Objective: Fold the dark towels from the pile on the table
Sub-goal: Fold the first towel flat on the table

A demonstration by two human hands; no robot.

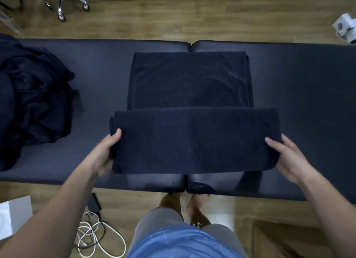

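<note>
A folded towel (192,140) is gripped at its ends by the left hand (103,153) and right hand (289,157), over the desk (300,80).

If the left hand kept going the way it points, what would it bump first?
The left hand grips the long folded dark navy towel, so that first; past it, probably the flat folded dark towel behind.
</note>
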